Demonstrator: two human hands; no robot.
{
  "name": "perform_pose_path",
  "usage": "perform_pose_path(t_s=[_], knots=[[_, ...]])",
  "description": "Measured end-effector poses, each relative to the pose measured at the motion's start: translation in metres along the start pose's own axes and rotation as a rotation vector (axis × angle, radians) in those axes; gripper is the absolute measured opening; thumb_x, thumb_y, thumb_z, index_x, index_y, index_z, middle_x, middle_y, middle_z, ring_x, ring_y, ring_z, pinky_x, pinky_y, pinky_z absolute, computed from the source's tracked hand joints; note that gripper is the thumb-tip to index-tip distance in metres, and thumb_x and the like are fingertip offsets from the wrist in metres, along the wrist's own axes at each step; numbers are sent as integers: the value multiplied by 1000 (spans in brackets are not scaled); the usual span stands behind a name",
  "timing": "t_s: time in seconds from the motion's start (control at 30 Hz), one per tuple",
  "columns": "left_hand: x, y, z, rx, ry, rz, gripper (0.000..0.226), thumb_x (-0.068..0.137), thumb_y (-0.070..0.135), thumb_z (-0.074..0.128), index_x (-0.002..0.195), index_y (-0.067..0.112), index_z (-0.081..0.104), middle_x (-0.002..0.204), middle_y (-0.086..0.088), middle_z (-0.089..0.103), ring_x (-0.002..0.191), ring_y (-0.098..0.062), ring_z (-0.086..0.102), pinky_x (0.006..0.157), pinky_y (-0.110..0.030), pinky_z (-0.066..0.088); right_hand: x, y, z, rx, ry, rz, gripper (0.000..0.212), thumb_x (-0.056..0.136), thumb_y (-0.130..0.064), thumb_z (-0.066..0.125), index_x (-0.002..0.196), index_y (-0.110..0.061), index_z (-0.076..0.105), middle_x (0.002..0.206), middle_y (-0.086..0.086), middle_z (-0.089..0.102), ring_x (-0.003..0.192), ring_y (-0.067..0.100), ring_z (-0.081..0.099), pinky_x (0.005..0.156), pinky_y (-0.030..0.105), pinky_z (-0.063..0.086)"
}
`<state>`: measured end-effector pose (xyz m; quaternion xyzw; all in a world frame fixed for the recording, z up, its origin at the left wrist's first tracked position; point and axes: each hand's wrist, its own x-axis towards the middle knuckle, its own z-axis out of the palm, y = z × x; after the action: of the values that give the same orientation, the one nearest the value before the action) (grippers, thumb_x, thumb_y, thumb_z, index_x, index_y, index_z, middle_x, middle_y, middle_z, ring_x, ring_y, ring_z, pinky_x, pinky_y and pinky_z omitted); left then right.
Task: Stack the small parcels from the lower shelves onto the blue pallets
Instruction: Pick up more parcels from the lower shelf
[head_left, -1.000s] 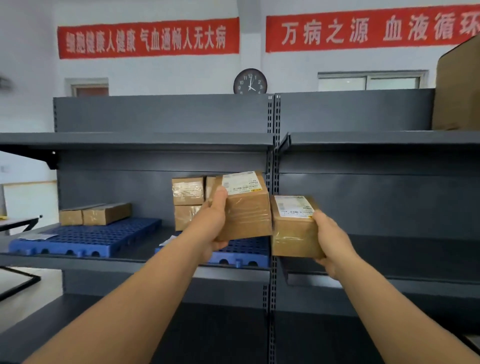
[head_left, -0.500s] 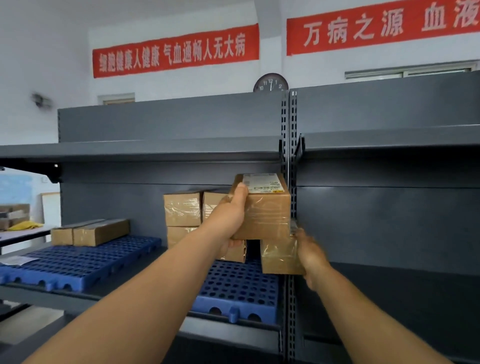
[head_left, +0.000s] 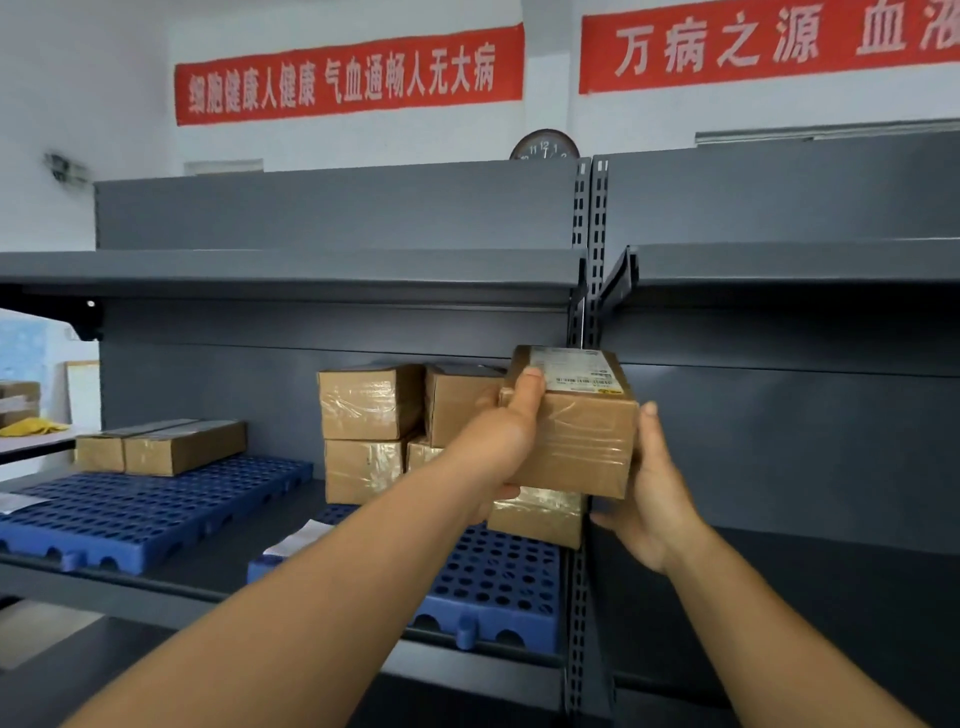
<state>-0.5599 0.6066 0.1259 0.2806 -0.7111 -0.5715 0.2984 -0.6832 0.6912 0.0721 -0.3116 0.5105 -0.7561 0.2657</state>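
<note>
Brown cardboard parcels (head_left: 370, 402) wrapped in glossy clear tape sit on blue pallets (head_left: 496, 582) perforated with a grid of round holes, centre frame. The top parcel (head_left: 582, 441) bears a white label with a yellow strip. Dark grey steel shelving (head_left: 311, 270) spans the frame; red banners (head_left: 345, 75) carry white characters at the top.

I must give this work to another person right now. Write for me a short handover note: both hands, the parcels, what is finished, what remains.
Left hand: grips the brown taped cardboard parcel with the white label, thumb on top.
Right hand: steadies that parcel's right side.
Parcel sits above another taped brown parcel on the right blue perforated plastic pallet; whether it rests on it is unclear.
Done: a stack of brown parcels stands behind; two flat brown boxes lie on the left blue pallet.
Left: set it down, release, fetch more.
</note>
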Motion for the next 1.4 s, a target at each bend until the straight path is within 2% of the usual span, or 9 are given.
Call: perform_pose_path(t_s=[0.1, 0.27, 0.4, 0.5, 0.63, 0.77, 1.0, 1.27, 1.4], knots=[[-2, -2, 7, 48, -30, 52, 78, 83, 75, 32, 146, 30, 24, 140, -7, 47, 121, -31, 50, 96, -46, 49, -6, -3, -4, -5, -37, -3, 73, 71, -81, 27, 111, -34, 67, 117, 2, 69, 111, 20, 58, 96, 55, 33], [11, -12, 11, 144, -69, 75, 120, 38, 96, 42, 139, 32, 37, 143, -4, 41, 124, -32, 48, 104, -49, 41, -8, -5, -8, 32, -92, -13, 68, 72, -77, 30, 117, -36, 60, 127, 0, 60, 117, 22, 53, 94, 64, 34], [22, -26, 8, 233, -62, 116, 77, 73, 63, 54, 136, 20, 41, 139, -7, 45, 117, -28, 53, 103, -43, 44, -3, -5, -10, -63, -109, 39, 62, 71, -65, 48, 125, -34, 53, 129, 0, 56, 122, 25, 47, 101, 61, 35], [28, -32, 4, 436, -24, 199, 61, 85, 39, 56, 139, 16, 39, 140, -10, 42, 119, -26, 51, 105, -40, 42, 8, -3, -10, -176, -9, 21, 43, 83, -47, 58, 122, -31, 52, 119, -1, 60, 111, 23, 55, 96, 46, 42], [34, -31, -8, 649, 46, 278, 66, 92, 19, 49, 150, 17, 20, 150, -11, 23, 139, -31, 22, 114, -38, 24, 26, 3, -4, -305, 89, -7, 43, 95, -40, 51, 136, -30, 43, 124, -1, 60, 106, 20, 59, 91, 37, 47], [41, -37, -13, 634, 72, 290, 72, 91, 6, 48, 152, 22, 13, 153, -13, 23, 141, -32, 22, 113, -37, 25, 37, 8, 8, -490, 162, -27, 48, 97, -40, 45, 143, -34, 33, 129, -4, 57, 106, 17, 59, 82, 34, 51], [36, -44, -14, 651, 78, 336, 84, 88, 4, 51, 152, 26, 1, 149, -11, 17, 139, -32, 20, 112, -35, 26, 53, 10, 23, -802, 313, -106, 45, 97, -35, 45, 140, -24, 42, 128, 2, 60, 110, 24, 59, 96, 39, 48], [10, -52, -12, 727, -21, 319, 81, 92, 17, 55, 153, 25, 2, 156, -8, 8, 143, -30, 13, 114, -36, 23, 22, 8, 32, -867, 324, -24, 77, 95, -50, 45, 152, -11, 13, 155, 9, 30, 139, 27, 35, 112, 36, 33], [-16, -59, -3, 740, -149, 340, 73, 94, 25, 55, 152, 21, 12, 159, -7, 10, 146, -27, 13, 114, -34, 23, -21, 10, 29, -943, 372, -51, 74, 96, -50, 41, 152, -11, 14, 157, 8, 26, 142, 24, 30, 111, 32, 29]])
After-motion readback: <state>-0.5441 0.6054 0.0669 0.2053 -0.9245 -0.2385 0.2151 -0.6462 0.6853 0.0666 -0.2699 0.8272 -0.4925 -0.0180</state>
